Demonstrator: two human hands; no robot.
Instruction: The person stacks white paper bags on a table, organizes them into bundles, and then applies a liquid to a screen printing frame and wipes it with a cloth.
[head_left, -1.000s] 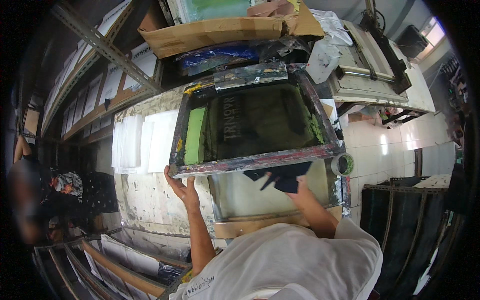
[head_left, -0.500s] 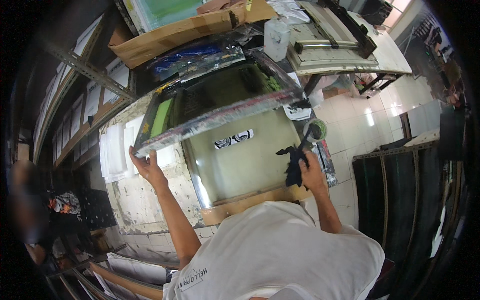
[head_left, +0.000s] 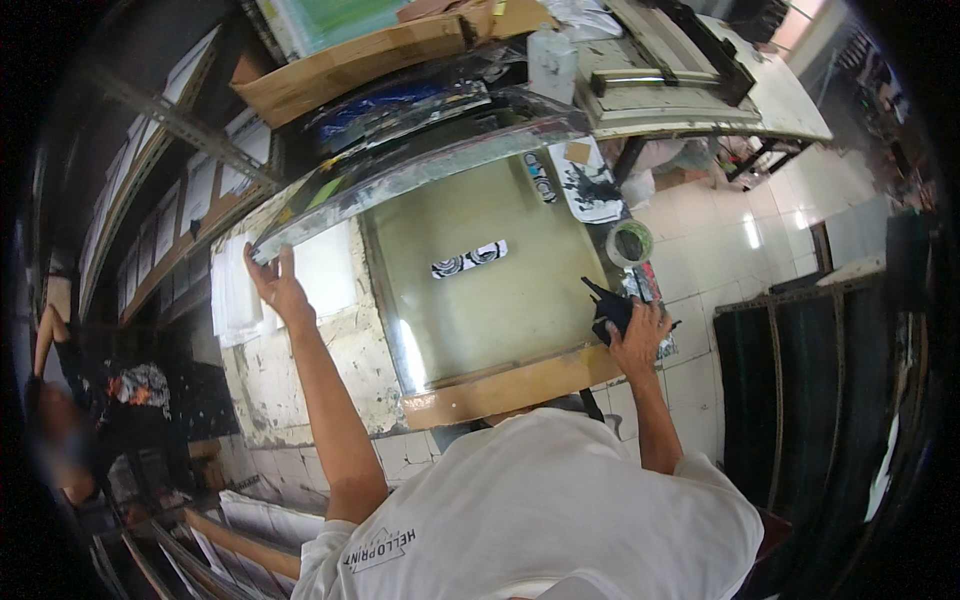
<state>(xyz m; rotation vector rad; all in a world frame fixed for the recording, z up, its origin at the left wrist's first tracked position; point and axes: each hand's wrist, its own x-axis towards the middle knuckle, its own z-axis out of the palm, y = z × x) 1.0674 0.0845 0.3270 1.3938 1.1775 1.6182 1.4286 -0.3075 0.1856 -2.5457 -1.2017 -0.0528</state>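
Note:
My left hand [head_left: 280, 285] grips the near left corner of a screen-printing frame [head_left: 400, 180], fingers and thumb around its edge. The frame is tilted up over a pale printing board [head_left: 480, 320]. Near the board's middle lies a white strip with black round patterns [head_left: 470, 259]; a similar patterned strip [head_left: 540, 178] shows at the far right. My right hand [head_left: 640, 335] is over a bunched black cloth [head_left: 612, 313] at the board's right edge, fingers bent across it. Part of the cloth is hidden under the hand.
Beyond the cloth stand a round container [head_left: 630, 243] and a white sheet smeared black [head_left: 590, 190]. White sheets [head_left: 325, 265] lie left of the board. A white bottle [head_left: 551, 65] stands at the back. Shelving and another person [head_left: 60, 400] are at far left.
The frame has swung up and away with my left hand, uncovering more of the board and the second strip. My right hand has moved right and slightly forward with the black cloth.

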